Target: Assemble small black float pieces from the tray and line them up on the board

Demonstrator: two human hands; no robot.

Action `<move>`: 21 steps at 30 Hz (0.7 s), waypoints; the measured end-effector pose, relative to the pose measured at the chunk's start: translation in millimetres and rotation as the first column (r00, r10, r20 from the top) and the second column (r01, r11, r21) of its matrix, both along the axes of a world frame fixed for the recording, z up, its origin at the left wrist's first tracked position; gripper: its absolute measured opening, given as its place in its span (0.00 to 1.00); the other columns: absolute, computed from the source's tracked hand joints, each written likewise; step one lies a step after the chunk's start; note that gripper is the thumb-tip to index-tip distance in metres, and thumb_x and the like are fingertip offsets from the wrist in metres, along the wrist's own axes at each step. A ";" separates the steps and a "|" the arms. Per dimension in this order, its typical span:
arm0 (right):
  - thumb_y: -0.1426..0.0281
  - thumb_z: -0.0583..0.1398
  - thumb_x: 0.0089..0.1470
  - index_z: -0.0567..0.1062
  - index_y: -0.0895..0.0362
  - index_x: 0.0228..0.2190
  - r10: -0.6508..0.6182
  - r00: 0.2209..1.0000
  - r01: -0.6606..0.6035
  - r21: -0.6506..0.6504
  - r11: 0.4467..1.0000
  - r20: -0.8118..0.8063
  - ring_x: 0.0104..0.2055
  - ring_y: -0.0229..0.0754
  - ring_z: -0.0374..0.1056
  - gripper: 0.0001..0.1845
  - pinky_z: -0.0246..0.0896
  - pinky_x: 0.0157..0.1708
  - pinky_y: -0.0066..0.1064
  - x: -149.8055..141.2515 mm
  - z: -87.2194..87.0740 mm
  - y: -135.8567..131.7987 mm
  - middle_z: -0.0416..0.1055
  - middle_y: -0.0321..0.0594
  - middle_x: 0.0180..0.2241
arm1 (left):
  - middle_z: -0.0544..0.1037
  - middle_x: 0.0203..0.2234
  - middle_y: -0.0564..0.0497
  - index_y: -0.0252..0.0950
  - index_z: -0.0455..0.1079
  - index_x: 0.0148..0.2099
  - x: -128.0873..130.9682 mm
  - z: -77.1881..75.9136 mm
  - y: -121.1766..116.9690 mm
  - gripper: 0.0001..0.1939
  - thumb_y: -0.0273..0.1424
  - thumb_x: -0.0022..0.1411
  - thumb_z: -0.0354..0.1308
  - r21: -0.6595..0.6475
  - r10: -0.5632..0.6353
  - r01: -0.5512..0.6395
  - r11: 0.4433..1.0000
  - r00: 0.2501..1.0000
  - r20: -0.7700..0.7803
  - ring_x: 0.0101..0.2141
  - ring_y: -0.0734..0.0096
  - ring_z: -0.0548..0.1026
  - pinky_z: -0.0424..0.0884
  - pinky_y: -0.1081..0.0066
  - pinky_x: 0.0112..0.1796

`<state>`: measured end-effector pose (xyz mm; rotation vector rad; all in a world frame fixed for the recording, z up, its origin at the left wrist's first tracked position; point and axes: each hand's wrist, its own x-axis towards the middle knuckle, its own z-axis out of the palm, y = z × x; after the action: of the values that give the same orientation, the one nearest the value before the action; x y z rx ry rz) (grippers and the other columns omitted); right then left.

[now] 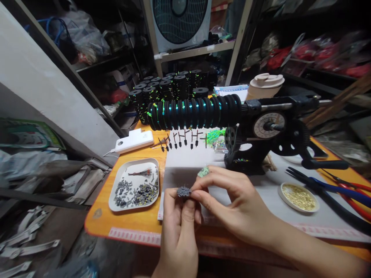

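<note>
A tight bundle of small dark-grey pieces (183, 192) is held between the thumb and fingers of my left hand (180, 227). My right hand (233, 199) comes in from the right, its thumb and fingertips pinched together at the bundle's right edge. What those fingertips hold is too small to make out. A pale green wrap (203, 172) is around one right finger. Beyond my hands, a black ribbed roller (194, 112) wound with blue and green line lies across a hand-cranked winder (269, 127). Several small dark pieces (180, 143) dangle beneath the roller.
At left, a white tray (111, 200) carries loose grey and yellow-tipped bits, with a white power strip (133, 141) behind it. To the right are a dish of gold bits (300, 197) and pliers (321, 189). Black spools (168, 87) and a lidded cup (265, 87) stand behind.
</note>
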<state>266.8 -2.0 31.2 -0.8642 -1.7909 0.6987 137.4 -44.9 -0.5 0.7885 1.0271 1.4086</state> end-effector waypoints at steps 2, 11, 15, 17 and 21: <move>0.78 0.61 0.58 0.78 0.61 0.30 0.012 1.000 -0.012 0.037 0.999 0.004 0.27 0.35 0.66 0.06 0.61 0.28 0.25 0.5 -1.9 0.6 0.72 0.38 0.25 | 0.64 0.20 0.59 0.40 0.68 0.38 0.8 2.6 -0.1 0.11 0.40 0.63 0.63 -0.015 0.016 -0.015 1.000 0.993 0.120 0.22 0.78 0.61 0.61 0.79 0.25; 0.79 0.62 0.58 0.80 0.63 0.35 0.018 0.996 -0.030 0.142 0.989 0.088 0.29 0.36 0.65 0.05 0.60 0.29 0.26 3.9 -10.9 3.2 0.70 0.41 0.28 | 0.60 0.21 0.59 0.41 0.64 0.35 -18.7 -1.2 1.2 0.08 0.31 0.70 0.54 0.183 0.020 -0.051 0.982 0.985 0.169 0.22 0.79 0.57 0.60 0.78 0.24; 0.79 0.61 0.58 0.80 0.63 0.34 0.025 0.993 -0.043 0.149 0.988 0.119 0.29 0.36 0.65 0.06 0.60 0.28 0.26 1.5 -9.3 2.3 0.68 0.40 0.27 | 0.63 0.22 0.58 0.43 0.64 0.37 -18.0 -10.4 -1.3 0.08 0.30 0.71 0.52 0.304 0.106 -0.116 0.946 0.993 0.052 0.24 0.75 0.61 0.62 0.74 0.28; 0.80 0.61 0.59 0.80 0.63 0.34 0.033 0.991 -0.052 0.151 0.987 0.130 0.29 0.36 0.65 0.06 0.60 0.28 0.26 1.0 -8.7 2.1 0.68 0.40 0.28 | 0.62 0.22 0.58 0.44 0.65 0.38 -17.1 -12.5 -1.6 0.07 0.29 0.72 0.51 0.340 0.124 -0.127 0.932 0.992 0.030 0.24 0.75 0.61 0.61 0.73 0.27; 0.79 0.61 0.59 0.80 0.63 0.35 0.044 0.990 -0.063 0.141 0.988 0.137 0.30 0.37 0.65 0.06 0.61 0.28 0.27 1.1 -7.7 1.8 0.68 0.40 0.28 | 0.61 0.23 0.58 0.45 0.64 0.39 -20.0 -16.3 0.8 0.09 0.27 0.73 0.47 0.413 0.089 -0.076 0.908 0.996 -0.012 0.25 0.74 0.60 0.60 0.72 0.27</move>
<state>267.9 -0.2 23.4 -0.7832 -1.9646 0.5475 117.3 -44.1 -16.8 1.0857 0.7991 1.7213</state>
